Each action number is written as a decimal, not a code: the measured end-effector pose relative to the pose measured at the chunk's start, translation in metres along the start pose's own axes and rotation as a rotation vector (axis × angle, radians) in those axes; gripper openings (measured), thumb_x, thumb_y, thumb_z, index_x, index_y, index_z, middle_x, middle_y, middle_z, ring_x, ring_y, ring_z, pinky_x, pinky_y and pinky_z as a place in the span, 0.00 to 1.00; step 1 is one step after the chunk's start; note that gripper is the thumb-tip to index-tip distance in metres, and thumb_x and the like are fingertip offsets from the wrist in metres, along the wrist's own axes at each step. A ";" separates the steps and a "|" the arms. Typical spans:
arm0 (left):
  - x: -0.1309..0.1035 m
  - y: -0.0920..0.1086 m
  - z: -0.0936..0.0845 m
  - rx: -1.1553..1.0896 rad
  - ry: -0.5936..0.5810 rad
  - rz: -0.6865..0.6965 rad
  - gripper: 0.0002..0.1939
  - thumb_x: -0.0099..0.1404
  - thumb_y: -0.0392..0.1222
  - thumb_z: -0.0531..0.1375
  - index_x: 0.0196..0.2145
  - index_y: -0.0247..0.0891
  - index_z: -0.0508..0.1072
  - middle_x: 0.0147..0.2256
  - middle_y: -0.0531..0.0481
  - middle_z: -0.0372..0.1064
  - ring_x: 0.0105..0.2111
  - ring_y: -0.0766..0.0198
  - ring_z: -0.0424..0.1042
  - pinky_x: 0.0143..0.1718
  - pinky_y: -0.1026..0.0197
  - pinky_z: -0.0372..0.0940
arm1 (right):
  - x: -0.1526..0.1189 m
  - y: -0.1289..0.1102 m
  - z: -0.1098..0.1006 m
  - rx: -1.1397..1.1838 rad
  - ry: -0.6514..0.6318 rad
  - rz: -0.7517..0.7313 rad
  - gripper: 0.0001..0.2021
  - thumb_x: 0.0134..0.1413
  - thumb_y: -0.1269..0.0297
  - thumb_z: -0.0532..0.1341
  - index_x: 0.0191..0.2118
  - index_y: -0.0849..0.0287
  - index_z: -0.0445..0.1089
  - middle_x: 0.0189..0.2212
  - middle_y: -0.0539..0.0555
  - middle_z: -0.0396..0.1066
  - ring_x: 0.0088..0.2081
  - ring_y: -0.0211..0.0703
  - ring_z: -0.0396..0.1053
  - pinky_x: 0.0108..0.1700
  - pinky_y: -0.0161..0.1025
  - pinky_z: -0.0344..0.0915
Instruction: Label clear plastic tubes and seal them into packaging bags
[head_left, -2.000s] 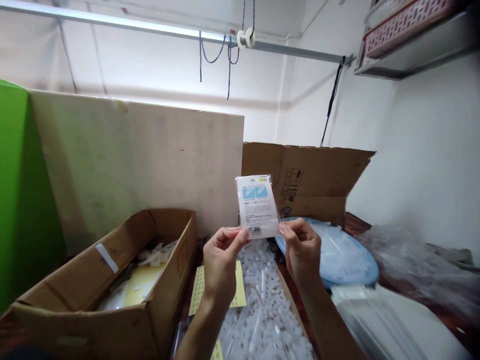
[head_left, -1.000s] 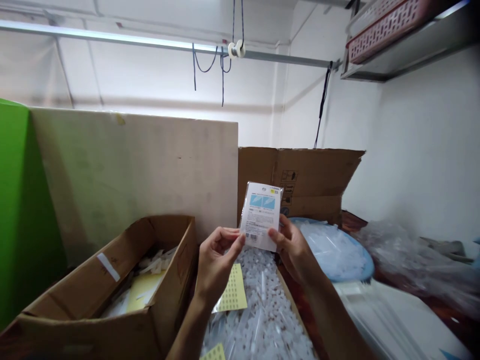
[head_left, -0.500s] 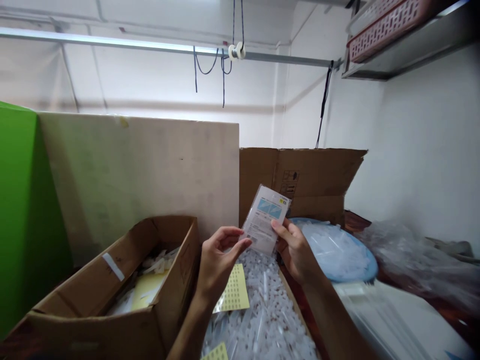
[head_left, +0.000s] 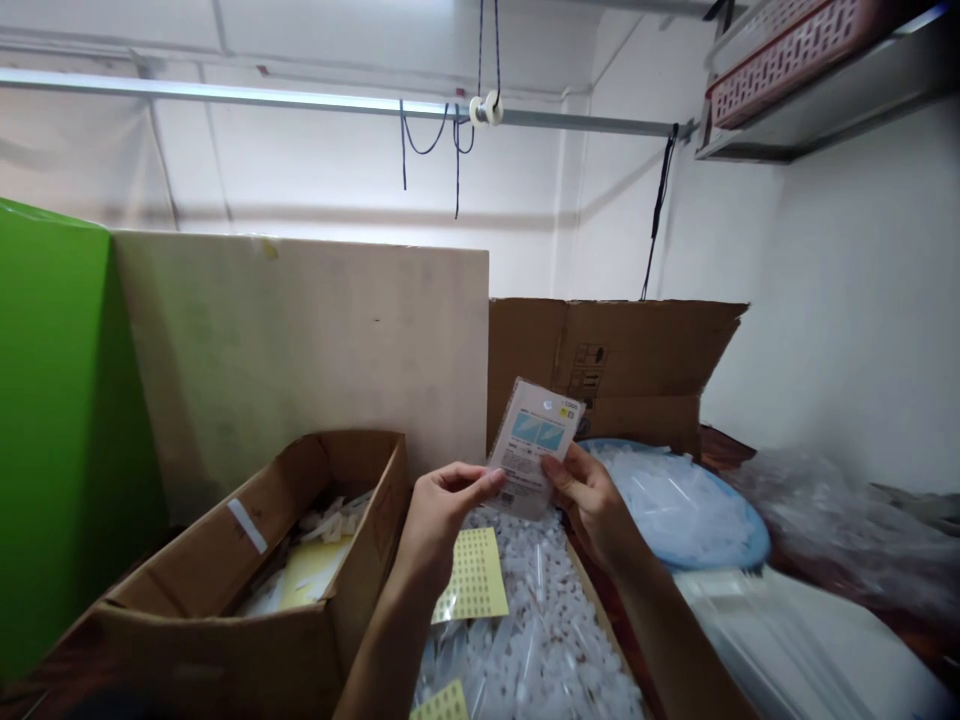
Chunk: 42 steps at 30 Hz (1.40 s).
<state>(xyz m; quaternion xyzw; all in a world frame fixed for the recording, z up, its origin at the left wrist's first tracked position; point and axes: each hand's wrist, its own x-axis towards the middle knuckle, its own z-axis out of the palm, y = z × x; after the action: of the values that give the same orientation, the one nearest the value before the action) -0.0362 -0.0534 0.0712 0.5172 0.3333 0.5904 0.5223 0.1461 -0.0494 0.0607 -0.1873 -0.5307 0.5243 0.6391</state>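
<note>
A flat printed packet (head_left: 531,435) in clear plastic, with two blue pictures on it, is held up tilted in the middle of the view. My right hand (head_left: 589,495) grips its right edge, thumb on the front. At the packet's lower left edge, my left hand (head_left: 450,510) pinches with thumb and forefinger pressed together. Beneath the hands lies a mass of small clear and whitish plastic pieces (head_left: 525,600). A yellow sheet of small printed stickers (head_left: 476,575) rests on them, and part of another yellow sheet (head_left: 444,703) shows at the bottom edge.
An open cardboard box (head_left: 330,625) with scraps stands at the left. A blue round tray (head_left: 759,530) of clear plastic pieces is at the right, beside crumpled plastic bags (head_left: 847,520). Behind stand a pale board (head_left: 315,350) and a cardboard flap (head_left: 652,350).
My left thumb and forefinger have come together at the packet's lower left edge. The packet sits slightly lower. The whole view has shifted a little.
</note>
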 end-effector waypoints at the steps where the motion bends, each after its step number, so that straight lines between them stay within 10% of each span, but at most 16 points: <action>1: 0.001 0.000 -0.001 -0.032 -0.009 -0.031 0.16 0.50 0.47 0.77 0.29 0.33 0.82 0.31 0.44 0.80 0.31 0.63 0.75 0.38 0.62 0.69 | 0.000 0.000 0.000 -0.015 -0.013 -0.007 0.17 0.62 0.58 0.67 0.55 0.51 0.76 0.53 0.55 0.78 0.57 0.56 0.72 0.56 0.49 0.70; 11: 0.002 -0.001 -0.002 -0.148 -0.094 -0.115 0.20 0.53 0.54 0.75 0.27 0.32 0.80 0.30 0.44 0.77 0.31 0.65 0.72 0.36 0.65 0.66 | -0.001 -0.004 -0.002 0.014 -0.018 0.018 0.17 0.60 0.57 0.68 0.53 0.52 0.76 0.53 0.57 0.78 0.56 0.57 0.73 0.55 0.50 0.71; 21: -0.013 0.000 0.019 0.233 0.207 0.308 0.15 0.58 0.51 0.72 0.27 0.35 0.79 0.25 0.51 0.73 0.27 0.66 0.68 0.27 0.67 0.61 | -0.003 0.003 0.023 -0.153 0.192 -0.008 0.31 0.35 0.61 0.80 0.47 0.57 0.71 0.43 0.56 0.81 0.45 0.56 0.79 0.47 0.48 0.75; 32: 0.000 0.001 0.008 -0.078 0.123 0.074 0.20 0.53 0.52 0.75 0.24 0.33 0.76 0.24 0.50 0.71 0.24 0.69 0.65 0.25 0.68 0.61 | -0.009 -0.033 0.005 -0.016 -0.217 0.120 0.25 0.55 0.60 0.72 0.56 0.56 0.69 0.48 0.60 0.80 0.50 0.56 0.78 0.51 0.51 0.75; 42: -0.005 0.003 0.014 -0.235 0.035 0.016 0.20 0.55 0.52 0.74 0.24 0.33 0.74 0.25 0.51 0.69 0.25 0.70 0.64 0.26 0.67 0.61 | -0.008 -0.014 -0.004 0.125 -0.202 0.103 0.23 0.59 0.50 0.68 0.56 0.57 0.74 0.45 0.62 0.80 0.50 0.57 0.78 0.51 0.53 0.75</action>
<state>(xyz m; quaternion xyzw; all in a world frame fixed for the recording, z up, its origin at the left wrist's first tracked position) -0.0243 -0.0613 0.0759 0.4448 0.2670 0.6383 0.5687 0.1574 -0.0603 0.0664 -0.1204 -0.5482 0.6047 0.5651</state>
